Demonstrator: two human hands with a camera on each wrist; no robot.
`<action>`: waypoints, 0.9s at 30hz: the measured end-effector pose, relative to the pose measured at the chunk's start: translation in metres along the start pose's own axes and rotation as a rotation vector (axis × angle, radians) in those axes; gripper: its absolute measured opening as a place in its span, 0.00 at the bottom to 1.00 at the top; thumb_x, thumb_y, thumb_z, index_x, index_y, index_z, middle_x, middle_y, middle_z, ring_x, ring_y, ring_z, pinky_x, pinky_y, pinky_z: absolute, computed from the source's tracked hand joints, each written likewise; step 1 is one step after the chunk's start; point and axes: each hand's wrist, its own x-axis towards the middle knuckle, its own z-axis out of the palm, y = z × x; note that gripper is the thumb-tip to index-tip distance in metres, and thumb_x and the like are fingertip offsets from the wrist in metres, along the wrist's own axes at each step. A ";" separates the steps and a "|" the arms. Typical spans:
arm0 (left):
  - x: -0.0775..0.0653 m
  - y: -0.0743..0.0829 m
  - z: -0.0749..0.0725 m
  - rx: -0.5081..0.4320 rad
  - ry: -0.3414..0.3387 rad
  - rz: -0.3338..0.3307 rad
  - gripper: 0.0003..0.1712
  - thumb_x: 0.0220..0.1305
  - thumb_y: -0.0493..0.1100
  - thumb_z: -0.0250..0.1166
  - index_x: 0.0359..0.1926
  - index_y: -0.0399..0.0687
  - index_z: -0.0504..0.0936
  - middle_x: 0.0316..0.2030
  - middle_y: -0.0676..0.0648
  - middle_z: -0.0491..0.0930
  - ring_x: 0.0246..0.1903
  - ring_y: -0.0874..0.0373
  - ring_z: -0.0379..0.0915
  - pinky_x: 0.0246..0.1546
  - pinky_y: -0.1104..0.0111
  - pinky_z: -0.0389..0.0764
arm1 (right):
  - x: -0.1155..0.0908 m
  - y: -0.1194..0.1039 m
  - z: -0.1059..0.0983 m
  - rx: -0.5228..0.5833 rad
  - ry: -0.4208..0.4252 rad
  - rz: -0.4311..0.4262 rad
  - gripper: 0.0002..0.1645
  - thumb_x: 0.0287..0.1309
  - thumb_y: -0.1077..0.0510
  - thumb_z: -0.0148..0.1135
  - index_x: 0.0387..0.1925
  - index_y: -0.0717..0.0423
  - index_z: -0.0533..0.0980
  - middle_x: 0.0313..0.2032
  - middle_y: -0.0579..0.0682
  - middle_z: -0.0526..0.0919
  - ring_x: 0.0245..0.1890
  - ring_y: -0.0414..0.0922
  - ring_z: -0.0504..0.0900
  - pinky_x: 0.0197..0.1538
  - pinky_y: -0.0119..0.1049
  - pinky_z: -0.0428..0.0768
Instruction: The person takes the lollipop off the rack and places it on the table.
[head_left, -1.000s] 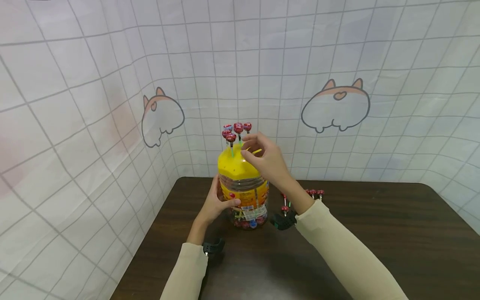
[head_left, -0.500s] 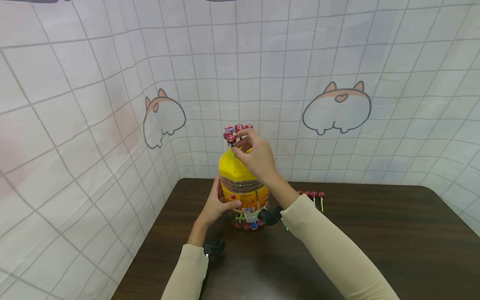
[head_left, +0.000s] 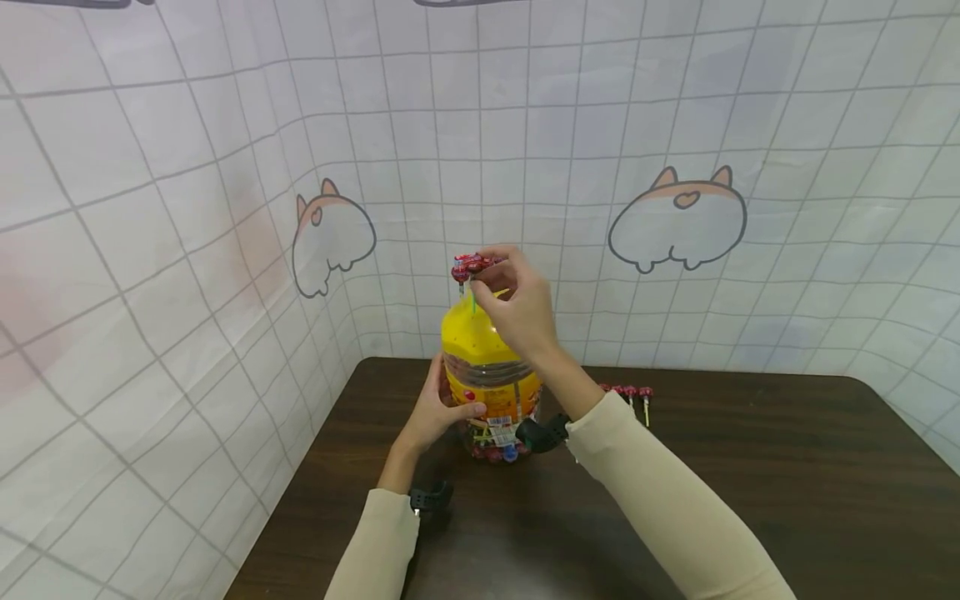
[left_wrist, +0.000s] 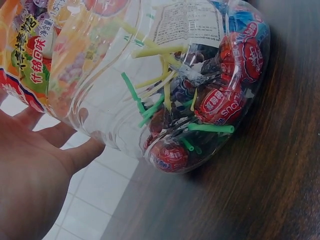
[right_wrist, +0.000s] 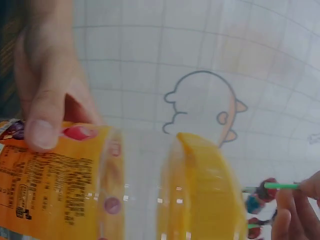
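A clear plastic candy jar [head_left: 491,392] with a yellow lid [head_left: 472,333] stands on the dark table. My left hand [head_left: 438,408] grips its left side, thumb across the printed label. Through its wall in the left wrist view, wrapped lollipops [left_wrist: 220,105] with green and yellow sticks show at the bottom. Several red-wrapped lollipops [head_left: 460,273] stand upright in the lid's top. Over the lid, my right hand [head_left: 517,304] pinches a lollipop by its green stick [right_wrist: 282,185]. The stick's bare end points at the lid, and the fingers partly hide the standing lollipops behind.
A row of lollipops [head_left: 632,392] lies on the table [head_left: 720,467] right of the jar, partly covered by the right forearm. A white grid-patterned cloth [head_left: 570,125] with cartoon drawings hangs behind and to the left of the table.
My right hand has moved left to the front lollipop in the lid and pinched its stick. That lollipop has risen and shifted slightly right. The left hand stays on the jar.
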 end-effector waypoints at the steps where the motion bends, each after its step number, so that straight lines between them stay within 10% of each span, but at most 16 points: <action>1: 0.000 0.000 0.000 0.000 0.001 0.000 0.55 0.61 0.42 0.76 0.78 0.67 0.48 0.67 0.46 0.69 0.61 0.53 0.76 0.62 0.57 0.81 | -0.001 -0.001 -0.002 0.023 -0.011 0.004 0.22 0.64 0.63 0.66 0.58 0.54 0.74 0.38 0.56 0.88 0.32 0.49 0.85 0.37 0.34 0.85; 27: 0.000 -0.001 0.000 -0.014 -0.009 0.018 0.57 0.60 0.43 0.76 0.78 0.70 0.48 0.67 0.46 0.69 0.62 0.52 0.76 0.62 0.56 0.81 | -0.069 0.042 -0.078 0.159 -0.211 0.277 0.28 0.64 0.65 0.63 0.65 0.53 0.71 0.48 0.62 0.81 0.37 0.55 0.83 0.35 0.35 0.86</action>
